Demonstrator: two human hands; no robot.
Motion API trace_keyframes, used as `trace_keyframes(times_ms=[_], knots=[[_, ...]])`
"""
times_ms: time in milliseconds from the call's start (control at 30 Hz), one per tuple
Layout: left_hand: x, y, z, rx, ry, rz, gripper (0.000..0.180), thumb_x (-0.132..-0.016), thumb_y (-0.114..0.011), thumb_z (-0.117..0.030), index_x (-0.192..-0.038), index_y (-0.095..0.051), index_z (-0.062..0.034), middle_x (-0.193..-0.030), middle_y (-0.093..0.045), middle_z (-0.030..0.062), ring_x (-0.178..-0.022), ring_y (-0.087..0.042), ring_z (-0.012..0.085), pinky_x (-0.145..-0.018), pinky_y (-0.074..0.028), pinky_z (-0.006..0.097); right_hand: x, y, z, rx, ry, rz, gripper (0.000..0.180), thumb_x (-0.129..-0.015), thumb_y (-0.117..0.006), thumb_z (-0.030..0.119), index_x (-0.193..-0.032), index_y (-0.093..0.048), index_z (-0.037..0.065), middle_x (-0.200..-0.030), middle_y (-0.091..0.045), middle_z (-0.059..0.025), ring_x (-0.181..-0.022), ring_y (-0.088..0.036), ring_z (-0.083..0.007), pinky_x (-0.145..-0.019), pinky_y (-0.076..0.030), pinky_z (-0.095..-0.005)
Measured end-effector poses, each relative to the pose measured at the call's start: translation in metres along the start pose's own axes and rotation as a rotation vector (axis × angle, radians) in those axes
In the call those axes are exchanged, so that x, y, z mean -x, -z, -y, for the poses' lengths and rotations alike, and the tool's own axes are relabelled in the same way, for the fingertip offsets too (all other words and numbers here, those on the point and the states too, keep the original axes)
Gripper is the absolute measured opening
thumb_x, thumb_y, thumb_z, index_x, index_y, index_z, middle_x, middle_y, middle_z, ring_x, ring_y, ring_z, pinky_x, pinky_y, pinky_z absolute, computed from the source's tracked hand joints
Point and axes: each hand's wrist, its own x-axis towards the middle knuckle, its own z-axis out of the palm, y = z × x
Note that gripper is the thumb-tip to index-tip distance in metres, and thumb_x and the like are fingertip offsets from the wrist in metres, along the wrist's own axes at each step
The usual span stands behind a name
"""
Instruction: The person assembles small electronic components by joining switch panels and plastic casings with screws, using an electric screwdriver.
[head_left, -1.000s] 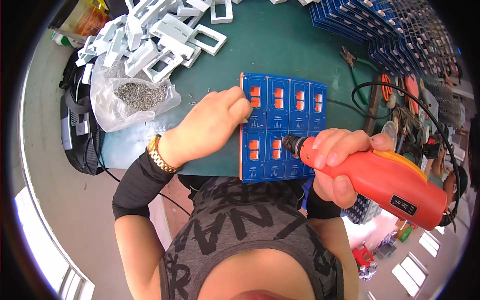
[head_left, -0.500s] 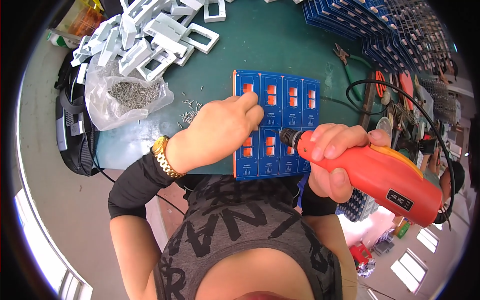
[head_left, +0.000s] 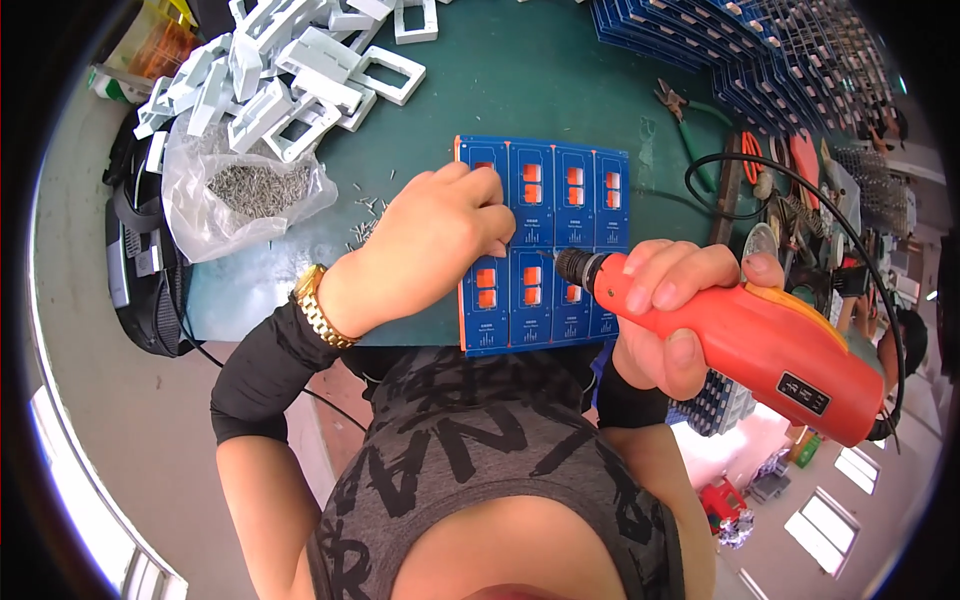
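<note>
The blue panel point(head_left: 545, 245) lies flat on the green table point(head_left: 520, 80), near its front edge, right before the person. It is a sheet of eight small blue boards in two rows, each with orange rectangles.

The left hand point(head_left: 430, 240) rests on the panel's left half, fingers curled and fingertips bunched together over the middle seam between the rows; whether they pinch anything is hidden. A gold watch point(head_left: 322, 305) sits on that wrist, above a black sleeve point(head_left: 265, 370).

The right hand point(head_left: 665, 310) is wrapped tight around an orange driver point(head_left: 740, 340), held nearly level and pointing left. Its dark chuck point(head_left: 580, 268) hangs over the lower row's right part, the tip just beside the left fingertips.

Left of the panel, loose screws point(head_left: 365, 220) lie scattered on the table. Further left stands a clear bag point(head_left: 240, 195) of screws, and behind it a heap of white frames point(head_left: 290, 70). At the table's far right are stacked blue trays point(head_left: 720, 60), pliers point(head_left: 680, 105) and a black cord point(head_left: 760, 170).
</note>
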Motion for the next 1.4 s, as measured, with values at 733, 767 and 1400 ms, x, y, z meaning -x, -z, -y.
trace_keyframes(times_ms=[733,767,1400], knots=[[0.000,0.002,0.001,0.078,0.127,-0.285,0.015,-0.080,-0.064,0.003,-0.092,-0.060,-0.0046,-0.084,-0.061,0.0117,-0.079,-0.062,0.0316,-0.069,-0.050,0.037,0.008,0.003,0.011,0.067,0.035,-0.057,0.067,-0.083,-0.072,0.014,-0.136,-0.031,0.012,-0.091,-0.061,-0.0110,-0.074,-0.062,-0.0251,-0.074,-0.052,-0.0438],[0.005,0.007,0.004,0.128,0.196,-0.281,0.015,-0.080,-0.064,0.004,-0.093,-0.062,-0.0038,-0.083,-0.062,0.0109,-0.077,-0.063,0.0278,-0.068,-0.051,0.034,0.008,0.004,0.010,0.065,0.037,-0.061,0.067,-0.083,-0.072,0.014,-0.136,-0.031,0.012,-0.091,-0.061,-0.0110,-0.074,-0.062,-0.0251,-0.074,-0.052,-0.0438],[0.014,-0.008,0.018,0.055,0.153,-0.311,0.015,-0.074,-0.074,0.000,-0.087,-0.068,-0.0042,-0.097,-0.060,0.0067,-0.082,-0.063,0.0256,-0.069,-0.053,0.034,-0.018,-0.019,-0.020,-0.049,0.015,0.125,0.071,-0.082,-0.068,0.000,-0.137,-0.025,0.009,-0.097,-0.061,-0.0130,-0.080,-0.063,-0.0249,-0.080,-0.054,-0.0438]])
